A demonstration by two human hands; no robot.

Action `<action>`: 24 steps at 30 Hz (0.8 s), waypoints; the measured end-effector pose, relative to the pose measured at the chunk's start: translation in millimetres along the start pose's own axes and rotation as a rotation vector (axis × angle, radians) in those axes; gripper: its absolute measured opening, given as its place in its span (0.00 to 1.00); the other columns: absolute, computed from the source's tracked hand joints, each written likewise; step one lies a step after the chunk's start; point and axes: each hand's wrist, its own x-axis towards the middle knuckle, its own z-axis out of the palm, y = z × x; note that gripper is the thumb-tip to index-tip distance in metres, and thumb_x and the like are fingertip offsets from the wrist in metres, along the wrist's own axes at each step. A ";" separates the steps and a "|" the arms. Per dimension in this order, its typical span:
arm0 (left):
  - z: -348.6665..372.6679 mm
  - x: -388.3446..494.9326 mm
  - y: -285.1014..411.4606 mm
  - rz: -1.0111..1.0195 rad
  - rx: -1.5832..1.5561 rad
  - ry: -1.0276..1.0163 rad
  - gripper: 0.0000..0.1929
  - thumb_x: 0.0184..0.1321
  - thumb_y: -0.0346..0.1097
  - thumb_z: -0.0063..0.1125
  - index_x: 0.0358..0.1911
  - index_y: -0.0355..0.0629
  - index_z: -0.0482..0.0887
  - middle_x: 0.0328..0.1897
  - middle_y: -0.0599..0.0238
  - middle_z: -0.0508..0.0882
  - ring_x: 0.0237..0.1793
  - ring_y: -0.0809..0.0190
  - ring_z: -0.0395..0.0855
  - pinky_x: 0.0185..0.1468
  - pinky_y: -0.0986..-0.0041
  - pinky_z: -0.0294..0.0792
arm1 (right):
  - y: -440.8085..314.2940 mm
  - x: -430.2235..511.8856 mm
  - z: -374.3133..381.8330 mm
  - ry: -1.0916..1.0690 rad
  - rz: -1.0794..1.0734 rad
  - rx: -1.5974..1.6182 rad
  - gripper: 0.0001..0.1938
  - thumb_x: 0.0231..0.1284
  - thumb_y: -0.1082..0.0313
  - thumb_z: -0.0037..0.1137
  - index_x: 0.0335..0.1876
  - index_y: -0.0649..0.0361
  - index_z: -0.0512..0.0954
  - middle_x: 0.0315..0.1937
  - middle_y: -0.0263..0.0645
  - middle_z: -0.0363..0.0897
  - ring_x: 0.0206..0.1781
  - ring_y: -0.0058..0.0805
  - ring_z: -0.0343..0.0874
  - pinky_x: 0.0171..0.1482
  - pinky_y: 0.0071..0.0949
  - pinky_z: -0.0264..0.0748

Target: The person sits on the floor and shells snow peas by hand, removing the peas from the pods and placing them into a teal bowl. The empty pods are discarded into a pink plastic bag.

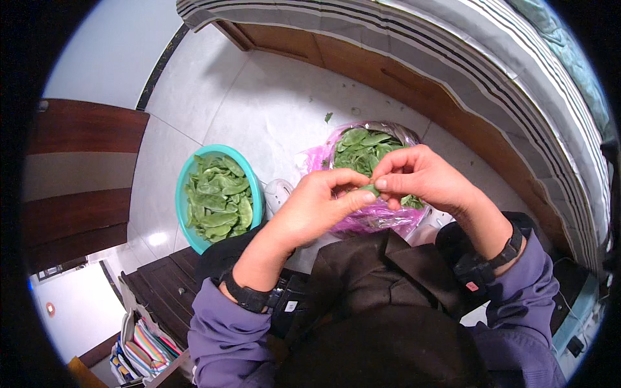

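Between the fingertips of my left hand is a green bean pod, mostly covered by the thumb and fingers. My right hand pinches the end of the same pod with thumb and forefinger. Both hands are over a pink plastic bag that lies open on the floor. Flat green pods fill the bag, partly hidden by my hands. To the left stands a turquoise plastic basin heaped with broad flat green pods.
A bed with a striped sheet and wooden base borders the far and right sides. Green scraps dot the tiled floor. A light-coloured shoe is beside the basin. Folded cloths fill a drawer at lower left, near dark wooden furniture.
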 end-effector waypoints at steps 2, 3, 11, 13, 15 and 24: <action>5.7 3.8 -5.0 0.156 0.268 0.084 0.10 0.51 0.36 0.59 0.33 0.38 0.83 0.29 0.59 0.81 0.31 0.58 0.77 0.36 0.71 0.68 | 2.6 0.6 3.2 -0.018 -0.006 -0.058 0.04 0.54 0.72 0.54 0.31 0.64 0.76 0.23 0.32 0.76 0.25 0.16 0.75 0.29 0.17 0.73; 7.6 5.1 -6.1 0.185 0.414 0.112 0.09 0.50 0.35 0.60 0.32 0.38 0.83 0.28 0.56 0.80 0.31 0.55 0.78 0.37 0.70 0.68 | 3.4 0.5 4.5 0.024 -0.016 -0.132 0.03 0.52 0.73 0.54 0.30 0.64 0.75 0.22 0.31 0.76 0.25 0.15 0.74 0.28 0.17 0.72; 17.1 5.1 8.0 0.354 0.425 0.491 0.05 0.52 0.32 0.59 0.27 0.38 0.82 0.23 0.63 0.79 0.31 0.62 0.77 0.37 0.73 0.69 | 11.7 4.5 5.7 0.262 -0.278 -0.204 0.02 0.49 0.77 0.50 0.25 0.63 0.71 0.22 0.31 0.74 0.24 0.15 0.72 0.30 0.17 0.71; 3.9 7.8 8.8 0.161 -0.123 0.578 0.06 0.56 0.34 0.57 0.29 0.38 0.81 0.25 0.66 0.79 0.32 0.62 0.77 0.38 0.73 0.70 | 16.6 6.5 0.2 0.269 -0.323 0.012 0.02 0.48 0.78 0.50 0.24 0.63 0.71 0.22 0.32 0.74 0.24 0.16 0.73 0.30 0.18 0.71; -18.2 9.9 7.6 0.092 -0.749 0.571 0.08 0.59 0.36 0.54 0.37 0.40 0.77 0.35 0.64 0.79 0.38 0.62 0.77 0.44 0.68 0.72 | 22.2 7.4 -6.8 0.265 -0.221 -0.089 0.01 0.50 0.78 0.49 0.28 0.64 0.73 0.25 0.33 0.76 0.27 0.17 0.73 0.32 0.18 0.72; -14.1 17.4 -17.0 0.058 -1.052 0.538 0.07 0.65 0.34 0.42 0.42 0.39 0.67 0.44 0.54 0.75 0.47 0.52 0.75 0.51 0.58 0.70 | 26.9 6.4 -6.3 0.185 -0.113 -0.107 0.10 0.60 0.66 0.51 0.37 0.66 0.77 0.30 0.35 0.78 0.32 0.19 0.76 0.38 0.19 0.72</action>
